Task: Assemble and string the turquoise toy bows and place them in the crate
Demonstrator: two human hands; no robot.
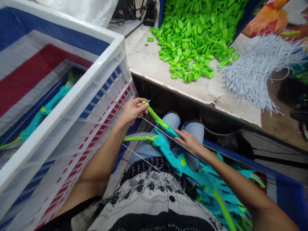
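Note:
My left hand (pixel 136 110) pinches the green tip of a toy bow (pixel 160 122), with a short white string end showing at the fingertips. My right hand (pixel 189 140) is closed around the teal part of this same bow; what lies beyond it is hidden by my hand and forearm. A white string (pixel 154 124) runs slantwise just below the held bow. Across my lap lies a second toy bow (pixel 168 154), teal with green limbs, and its own white string (pixel 141 158) hangs slightly away from it.
Left of me stands a white plastic crate (pixel 117 48) lined with striped cloth, a toy bow inside. On the bench (pixel 141 54) are a heap of green plastic pieces (pixel 192 41) and a bundle of white strings (pixel 260 70). A blue crate (pixel 291 195) at right holds several teal bows.

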